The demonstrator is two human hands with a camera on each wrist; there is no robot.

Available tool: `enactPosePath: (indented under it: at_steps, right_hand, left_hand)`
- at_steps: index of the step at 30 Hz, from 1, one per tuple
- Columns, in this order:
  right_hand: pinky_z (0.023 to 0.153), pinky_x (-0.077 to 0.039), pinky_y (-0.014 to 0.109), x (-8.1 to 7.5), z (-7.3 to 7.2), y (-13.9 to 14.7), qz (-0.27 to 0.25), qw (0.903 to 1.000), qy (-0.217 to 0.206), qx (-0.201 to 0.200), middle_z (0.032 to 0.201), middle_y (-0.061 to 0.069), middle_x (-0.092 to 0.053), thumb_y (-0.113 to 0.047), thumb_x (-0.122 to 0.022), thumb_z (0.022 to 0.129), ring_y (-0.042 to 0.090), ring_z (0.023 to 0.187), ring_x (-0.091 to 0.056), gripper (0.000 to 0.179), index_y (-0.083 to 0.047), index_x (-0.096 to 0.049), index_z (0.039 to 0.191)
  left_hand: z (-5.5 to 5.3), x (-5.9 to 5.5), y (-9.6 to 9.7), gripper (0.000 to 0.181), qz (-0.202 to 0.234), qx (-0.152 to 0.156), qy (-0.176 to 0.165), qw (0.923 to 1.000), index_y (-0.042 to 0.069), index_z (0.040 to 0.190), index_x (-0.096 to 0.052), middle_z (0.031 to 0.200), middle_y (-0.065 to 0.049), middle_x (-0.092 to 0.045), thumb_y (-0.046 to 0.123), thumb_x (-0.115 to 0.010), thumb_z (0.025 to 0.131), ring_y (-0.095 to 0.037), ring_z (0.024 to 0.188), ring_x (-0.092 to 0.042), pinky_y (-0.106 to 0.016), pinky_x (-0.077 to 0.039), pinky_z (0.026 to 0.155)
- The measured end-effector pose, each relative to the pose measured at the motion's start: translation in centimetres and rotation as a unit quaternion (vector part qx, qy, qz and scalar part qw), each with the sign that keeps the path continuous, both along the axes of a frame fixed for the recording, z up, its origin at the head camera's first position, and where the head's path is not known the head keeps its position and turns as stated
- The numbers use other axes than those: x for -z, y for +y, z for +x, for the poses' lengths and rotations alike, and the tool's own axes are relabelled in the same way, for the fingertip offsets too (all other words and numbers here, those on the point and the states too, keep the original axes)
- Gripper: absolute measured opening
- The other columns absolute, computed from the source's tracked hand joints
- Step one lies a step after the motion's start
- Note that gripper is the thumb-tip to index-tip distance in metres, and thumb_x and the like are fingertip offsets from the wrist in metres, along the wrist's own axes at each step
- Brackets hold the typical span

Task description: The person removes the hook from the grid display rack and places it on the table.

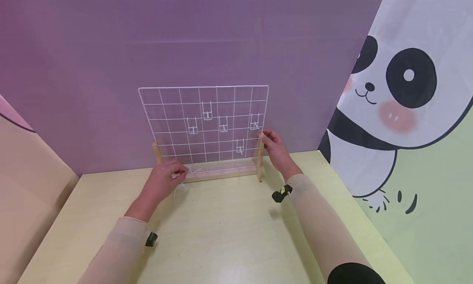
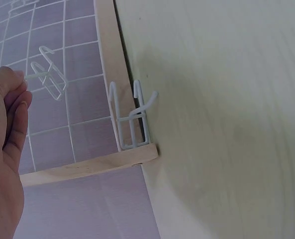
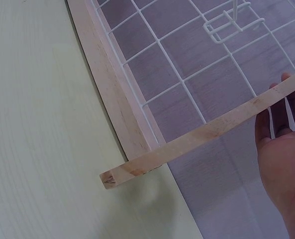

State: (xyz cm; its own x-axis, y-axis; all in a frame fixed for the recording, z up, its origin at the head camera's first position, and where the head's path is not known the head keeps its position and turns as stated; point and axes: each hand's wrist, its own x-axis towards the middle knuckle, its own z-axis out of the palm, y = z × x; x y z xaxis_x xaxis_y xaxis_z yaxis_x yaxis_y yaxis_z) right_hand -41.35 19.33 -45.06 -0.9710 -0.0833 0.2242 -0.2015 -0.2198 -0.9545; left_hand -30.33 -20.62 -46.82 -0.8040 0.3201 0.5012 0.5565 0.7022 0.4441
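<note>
A white wire grid (image 1: 225,130) stands upright in a wooden stand, with several white wire hooks (image 1: 223,127) hung on it. My left hand (image 1: 162,180) is at the grid's lower left. Between thumb and fingers it pinches another white wire hook (image 2: 52,82), held in front of the mesh. One more hook (image 2: 132,119) is by the lower corner of the stand in the left wrist view. My right hand (image 1: 275,150) holds the stand's right wooden post (image 1: 260,156), its fingers reaching behind the post (image 3: 207,130). The right thumb is out of sight in the right wrist view.
The stand is near the back edge of a light wooden table (image 1: 221,230). Behind it hangs a purple backdrop (image 1: 203,37). A panda picture (image 1: 391,111) covers the wall at right. The stand's wooden base bar (image 1: 221,175) runs along the bottom of the grid.
</note>
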Motion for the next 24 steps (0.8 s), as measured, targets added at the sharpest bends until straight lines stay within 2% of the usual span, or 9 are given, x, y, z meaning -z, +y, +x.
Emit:
enactPosePath:
  at_steps: [6, 16, 24]
  right_hand:
    - [0.116, -0.045, 0.038, -0.3, 0.2, -0.1, 0.002, 1.0000, 0.000, -0.003, 0.118, -0.002, -0.072, -0.007, -0.058, 0.114, 0.018, 0.119, -0.062, 0.014, -0.010, -0.066, 0.125]
    - [0.111, -0.047, 0.034, -0.5, 0.0, -0.3, -0.013, 0.9999, 0.007, -0.008, 0.116, -0.002, -0.074, -0.006, -0.057, 0.114, 0.022, 0.121, -0.062, 0.016, -0.017, -0.068, 0.116]
    - [0.119, -0.044, 0.039, -0.2, 0.0, -0.1, -0.005, 0.9999, -0.011, 0.001, 0.118, -0.001, -0.073, -0.008, -0.059, 0.114, 0.020, 0.123, -0.062, 0.011, -0.014, -0.067, 0.119]
  left_hand:
    - [-0.3, 0.7, -0.2, 0.011, -0.010, -0.005, 0.000, 0.9999, 0.005, 0.105, -0.083, 0.101, -0.005, -0.076, -0.003, -0.082, 0.097, -0.029, 0.096, -0.076, -0.049, -0.066, 0.085]
    - [-0.4, 1.3, -0.3, 0.012, -0.009, -0.017, -0.037, 0.9991, 0.006, 0.106, -0.083, 0.102, -0.005, -0.076, -0.002, -0.083, 0.096, -0.028, 0.097, -0.075, -0.048, -0.067, 0.085]
    - [-0.8, 2.1, -0.3, 0.012, -0.022, -0.010, -0.044, 0.9988, 0.006, 0.103, -0.083, 0.099, -0.004, -0.078, -0.003, -0.082, 0.095, -0.026, 0.092, -0.075, -0.046, -0.066, 0.082]
